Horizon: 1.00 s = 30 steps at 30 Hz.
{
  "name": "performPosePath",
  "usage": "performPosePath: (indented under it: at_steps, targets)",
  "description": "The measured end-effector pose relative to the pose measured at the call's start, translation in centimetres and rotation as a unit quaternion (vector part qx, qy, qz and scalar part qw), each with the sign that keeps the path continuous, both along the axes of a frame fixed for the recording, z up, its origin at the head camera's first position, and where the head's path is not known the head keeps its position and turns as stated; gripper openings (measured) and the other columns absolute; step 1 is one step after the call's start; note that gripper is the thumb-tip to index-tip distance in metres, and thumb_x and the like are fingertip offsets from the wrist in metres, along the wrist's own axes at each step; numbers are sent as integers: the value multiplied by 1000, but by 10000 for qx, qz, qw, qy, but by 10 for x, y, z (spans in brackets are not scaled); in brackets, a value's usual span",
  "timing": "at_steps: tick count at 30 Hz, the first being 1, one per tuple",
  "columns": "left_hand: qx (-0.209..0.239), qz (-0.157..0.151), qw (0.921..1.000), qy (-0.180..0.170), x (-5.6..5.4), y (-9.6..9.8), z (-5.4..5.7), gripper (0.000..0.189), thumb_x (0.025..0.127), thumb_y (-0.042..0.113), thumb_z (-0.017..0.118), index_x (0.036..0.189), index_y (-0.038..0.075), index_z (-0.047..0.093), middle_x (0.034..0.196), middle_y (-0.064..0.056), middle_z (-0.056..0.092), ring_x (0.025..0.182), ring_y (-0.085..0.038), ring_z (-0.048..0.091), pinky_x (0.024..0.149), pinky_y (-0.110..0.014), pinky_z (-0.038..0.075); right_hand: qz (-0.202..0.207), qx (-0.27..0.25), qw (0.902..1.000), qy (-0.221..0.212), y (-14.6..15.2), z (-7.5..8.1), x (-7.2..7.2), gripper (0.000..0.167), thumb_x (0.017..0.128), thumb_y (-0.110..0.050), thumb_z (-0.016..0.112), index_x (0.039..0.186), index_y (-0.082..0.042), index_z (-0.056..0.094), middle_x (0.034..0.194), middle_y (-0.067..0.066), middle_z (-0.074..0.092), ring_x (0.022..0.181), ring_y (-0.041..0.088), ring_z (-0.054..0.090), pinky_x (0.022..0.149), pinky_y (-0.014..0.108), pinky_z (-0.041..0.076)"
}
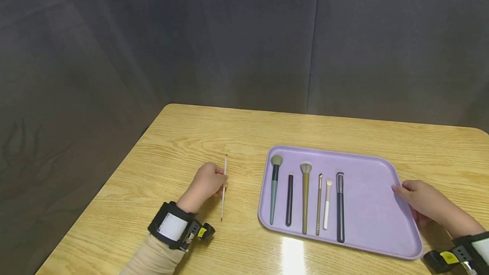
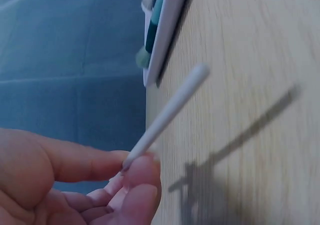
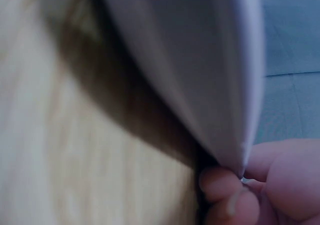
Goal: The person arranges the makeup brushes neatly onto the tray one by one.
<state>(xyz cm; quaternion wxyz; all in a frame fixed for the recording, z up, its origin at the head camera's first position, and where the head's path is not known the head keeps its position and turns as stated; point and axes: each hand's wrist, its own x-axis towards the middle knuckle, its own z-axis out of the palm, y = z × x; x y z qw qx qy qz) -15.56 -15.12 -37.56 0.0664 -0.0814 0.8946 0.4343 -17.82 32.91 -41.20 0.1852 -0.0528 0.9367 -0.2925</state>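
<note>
My left hand [image 1: 208, 183] pinches a thin pale brush [image 1: 223, 186] left of the tray; in the left wrist view the brush handle [image 2: 167, 116] sticks out from between thumb and fingertips [image 2: 137, 177], lifted a little above the wooden table [image 1: 172, 156] and casting a shadow. A lilac tray [image 1: 366, 198] lies at the right with several makeup brushes [image 1: 305, 200] laid side by side in its left half. My right hand [image 1: 424, 200] grips the tray's right edge; in the right wrist view the tray rim [image 3: 235, 85] sits between thumb and fingers [image 3: 225, 185].
Grey fabric walls [image 1: 244, 37] close off the back and left. The table's left edge [image 1: 111, 177] runs diagonally near my left arm. A light glare [image 1: 292, 251] lies on the wood in front of the tray.
</note>
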Motion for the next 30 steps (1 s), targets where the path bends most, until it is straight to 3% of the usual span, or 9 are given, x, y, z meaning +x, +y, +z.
performPosePath:
  at_steps: [10,19,30]
  targets:
    - [254,-206,9994,108,4,16,0,16,95,-3,52,102,-14,61,64,-9,58,45,-11,49,44,-21,43,-16,-43,10000,51,0,-1,0,32,105,-19,36,89,2,53,53,3,45,40,15,46,40,30,45]
    - [497,-479,9975,172,10,28,5,14,96,-6,49,98,-14,60,66,-10,58,46,-11,49,45,-22,44,14,32,10000,6,1,0,0,30,105,-19,37,87,0,52,52,3,46,40,15,47,40,30,45]
    - [589,-587,9964,134,12,38,10,14,97,-4,49,101,-14,58,72,-14,62,47,-10,49,47,-24,47,-3,12,10000,-34,0,1,-1,30,104,-19,37,88,2,52,53,3,46,40,15,47,40,30,45]
